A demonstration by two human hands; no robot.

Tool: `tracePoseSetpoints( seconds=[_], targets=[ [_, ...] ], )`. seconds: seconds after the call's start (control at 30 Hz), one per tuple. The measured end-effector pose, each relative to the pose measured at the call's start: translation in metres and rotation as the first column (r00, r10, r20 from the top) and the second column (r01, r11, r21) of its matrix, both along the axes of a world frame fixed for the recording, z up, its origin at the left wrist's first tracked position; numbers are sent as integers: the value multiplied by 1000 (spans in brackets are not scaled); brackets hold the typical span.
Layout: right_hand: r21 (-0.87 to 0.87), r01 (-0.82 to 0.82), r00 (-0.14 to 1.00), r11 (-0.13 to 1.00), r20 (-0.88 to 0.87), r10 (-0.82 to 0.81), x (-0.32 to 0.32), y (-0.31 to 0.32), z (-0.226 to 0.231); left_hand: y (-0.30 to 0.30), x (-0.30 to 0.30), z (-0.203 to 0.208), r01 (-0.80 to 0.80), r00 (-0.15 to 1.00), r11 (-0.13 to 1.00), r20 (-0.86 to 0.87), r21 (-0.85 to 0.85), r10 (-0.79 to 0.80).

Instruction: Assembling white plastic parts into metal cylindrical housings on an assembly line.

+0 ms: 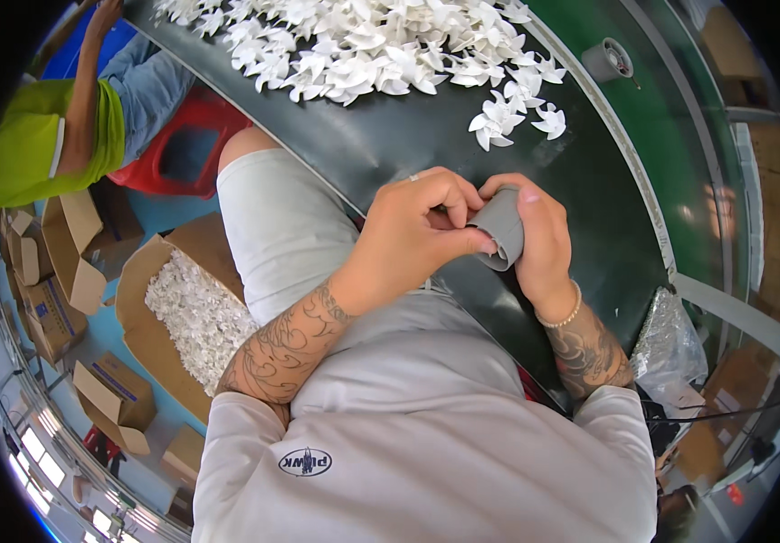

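While both hands meet over the dark table (408, 136), a grey tube (501, 226) sits between them, just above the lap and well below the heap of white impellers (363, 45).

- Right hand (544, 240): curled round the tube's far side, thumb on top, fingers wrapped behind. Grip looks firm.
- Left hand (417, 235): fingers bunched, tips pressed at the tube's open end. Whether a small part is pinched there, cannot tell; the knuckles hide it.
- Tube: tilted, open mouth facing down toward the lap, off the table.

Near the tube:
- Two loose impellers (517, 118) lie apart from the heap, on the table above the hands.
- A second grey tube (607, 59) stands up and to the right, by the green belt (670, 118).
- An open box (182, 308) of white pieces on the floor, lower left.
- Foil bag (666, 339) lower right.
- Another person in a green top (46, 136), far upper left, not involved.

Risks, as judged:
- Work is held over the lap, not the table. Anything slipping from the left fingertips would likely drop to the floor or into clothing.
- Pushing at an angle into the tilted mouth could jam or bend a thin white blade, should one be going in.
- Hard thumb pressure may squash the tube out of round.
- An elbow swing could sweep the stray impellers off the table edge.
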State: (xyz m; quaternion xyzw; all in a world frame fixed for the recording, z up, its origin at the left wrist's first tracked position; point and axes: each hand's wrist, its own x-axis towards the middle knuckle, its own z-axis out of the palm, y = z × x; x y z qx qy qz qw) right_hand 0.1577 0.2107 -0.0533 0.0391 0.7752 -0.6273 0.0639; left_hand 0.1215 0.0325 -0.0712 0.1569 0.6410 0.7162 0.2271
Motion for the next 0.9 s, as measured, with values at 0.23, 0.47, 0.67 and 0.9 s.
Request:
tracePoseSetpoints(
  seconds=[0.23, 0.47, 0.67, 0.9],
  targets=[
    [-262, 122, 974, 957, 218, -64, -11, 0, 0, 2, -9, -4, 43, 999, 990, -34, 136, -38],
    [-23, -67, 988, 997, 141, 70, -3, 5, -1, -1, -4, -3, 83, 981, 996, -178, 18, -79],
    [270, -234, 971, 934, 113, 211, -13, 40, 32, 3, 5, -14, 7, 828, 980, -548, -200, -118],
    [829, 493, 866, 264, -435, -248, -61, 203, -15, 6, 10, -9, -36, 751, 983, -654, -179, -91]
  ],
)
